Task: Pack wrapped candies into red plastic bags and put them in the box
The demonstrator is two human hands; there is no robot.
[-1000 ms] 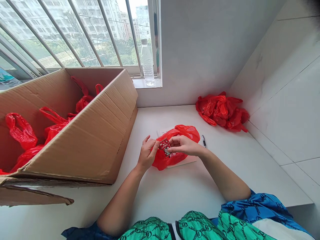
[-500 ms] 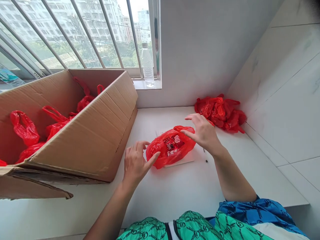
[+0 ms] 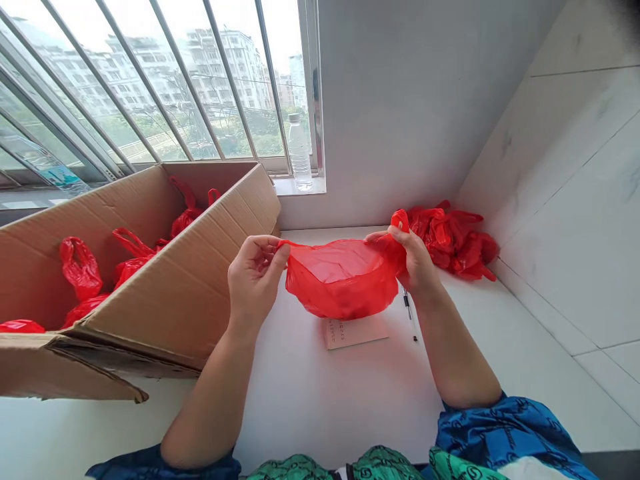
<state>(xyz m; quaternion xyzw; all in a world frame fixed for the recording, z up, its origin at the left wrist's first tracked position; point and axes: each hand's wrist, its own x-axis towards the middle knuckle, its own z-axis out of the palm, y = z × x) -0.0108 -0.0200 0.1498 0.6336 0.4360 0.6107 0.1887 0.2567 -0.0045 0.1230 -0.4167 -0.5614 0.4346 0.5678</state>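
A red plastic bag (image 3: 343, 280) hangs stretched between both my hands, lifted above the white counter (image 3: 320, 393). My left hand (image 3: 255, 277) pinches the bag's left handle end. At the bag's right end my right hand (image 3: 413, 257) is closed on the other handle. The bag sags in the middle with something inside that I cannot make out. Under it lie a small white paper pad (image 3: 355, 331) and a pen (image 3: 409, 312).
A large open cardboard box (image 3: 165, 280) with several filled red bags (image 3: 80, 267) stands at the left. A heap of empty red bags (image 3: 453, 237) lies in the far right corner. A water bottle (image 3: 300, 153) stands on the window sill. Tiled wall at right.
Both hands went from lying open beside the bag on the counter to gripping its two handles. The bag has been lifted and pulled wide, uncovering the paper pad.
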